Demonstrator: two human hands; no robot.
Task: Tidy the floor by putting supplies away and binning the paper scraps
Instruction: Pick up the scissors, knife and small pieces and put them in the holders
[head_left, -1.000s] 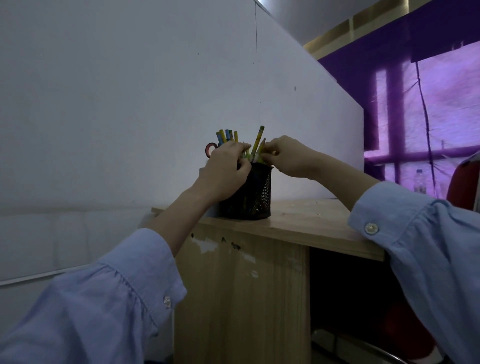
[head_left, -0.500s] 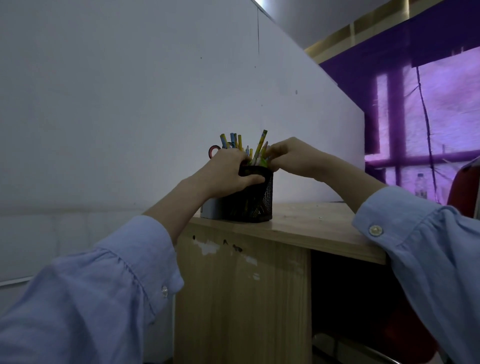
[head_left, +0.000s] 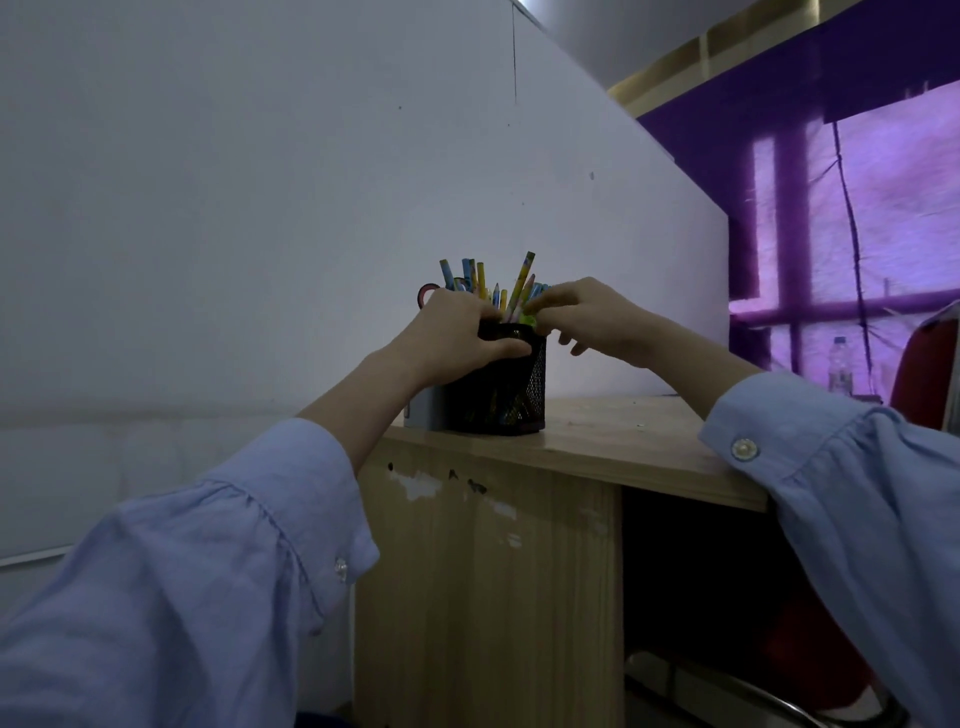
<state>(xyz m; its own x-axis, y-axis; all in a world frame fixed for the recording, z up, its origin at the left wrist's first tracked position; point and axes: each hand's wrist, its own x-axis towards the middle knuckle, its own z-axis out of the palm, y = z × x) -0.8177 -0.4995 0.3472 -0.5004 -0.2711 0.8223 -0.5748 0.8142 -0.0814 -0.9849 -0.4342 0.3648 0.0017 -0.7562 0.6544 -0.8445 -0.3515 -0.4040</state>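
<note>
A black mesh pen holder (head_left: 506, 392) stands on the left end of a wooden desk top (head_left: 613, 439). Several coloured pencils (head_left: 521, 283) stick up out of it, and a red scissor handle (head_left: 427, 295) shows behind. My left hand (head_left: 457, 338) wraps over the holder's rim and left side, gripping it. My right hand (head_left: 587, 317) hovers at the rim's right side with thumb and forefinger among the pencil shafts and the other fingers spread; whether it pinches a pencil is hidden.
A white partition wall (head_left: 260, 208) rises right behind the holder. The desk's wooden side panel (head_left: 488, 587) drops below. A plastic bottle (head_left: 840, 366) and a red chair back (head_left: 924, 379) stand at the far right by the purple window.
My left hand slid down from the pencil tops onto the holder's rim and side. My right hand's fingers opened out at the rim. The pencils now stand more upright.
</note>
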